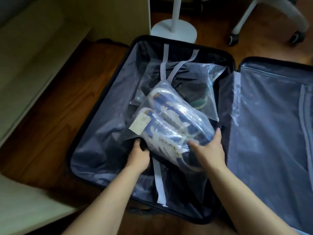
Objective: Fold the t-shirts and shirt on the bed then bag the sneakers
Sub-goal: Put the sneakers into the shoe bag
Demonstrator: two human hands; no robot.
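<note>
Both bare forearms reaching forward and down, converging slightly. Left hand [138, 154] knuckles up, fingers curled downward and tucked out of sight under what it grips. Right hand [209, 148] just across from left grip, palm down, thumb spread toward left grip, fingers wrapped over far edge of same load.

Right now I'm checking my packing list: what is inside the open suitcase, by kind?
Bagged blue-and-white sneakers, held by left hand and right hand: 1
Clear bag of dark items: 1
Grey packing straps: 2
Total: 4, in the suitcase
</note>
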